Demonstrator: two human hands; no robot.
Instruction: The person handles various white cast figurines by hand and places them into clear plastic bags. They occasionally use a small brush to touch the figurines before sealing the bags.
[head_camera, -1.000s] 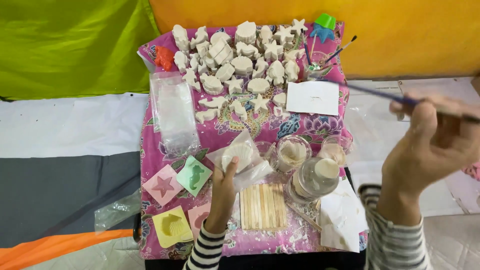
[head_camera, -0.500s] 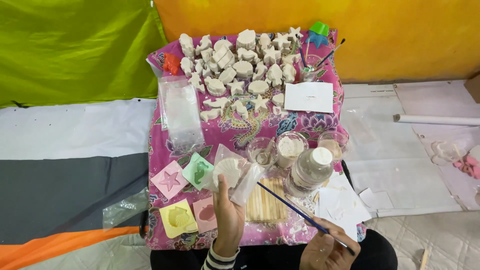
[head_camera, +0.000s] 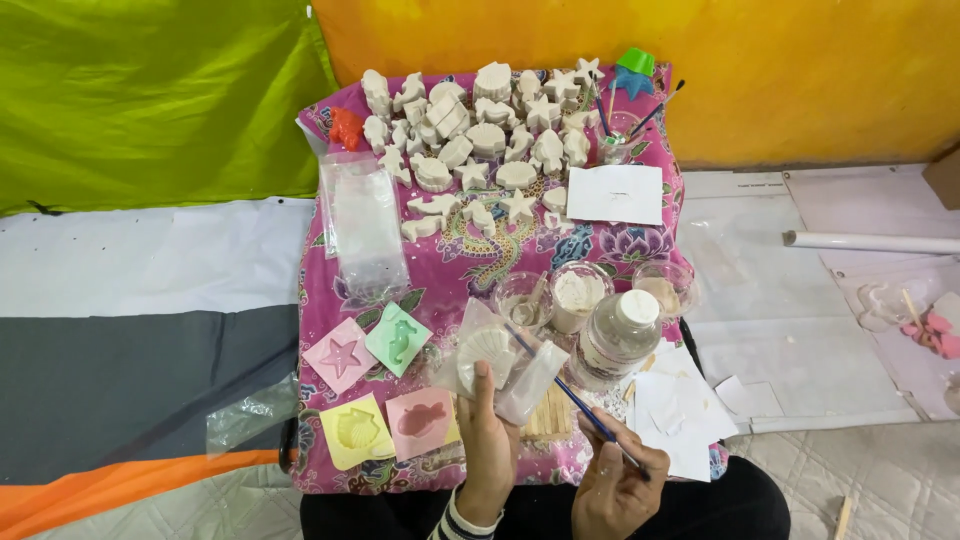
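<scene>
Pink patterned surface (head_camera: 440, 275): left hand (head_camera: 487, 440) clamped on bagged plaster shell (head_camera: 487, 352); right hand (head_camera: 618, 487) pinching paintbrush (head_camera: 565, 390), tip slanting up-left onto shell.

Pink floral cloth (head_camera: 460, 270), white plaster figures (head_camera: 480, 130), green seahorse mould (head_camera: 398, 338), yellow wall (head_camera: 800, 70).

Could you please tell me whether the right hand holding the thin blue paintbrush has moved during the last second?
Yes. The right hand dropped from beside the white paper sheet to below the clear plastic bottle.

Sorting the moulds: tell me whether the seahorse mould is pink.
No, the seahorse mould is green; the pink mould beside it on the cloth holds a star shape.
</scene>
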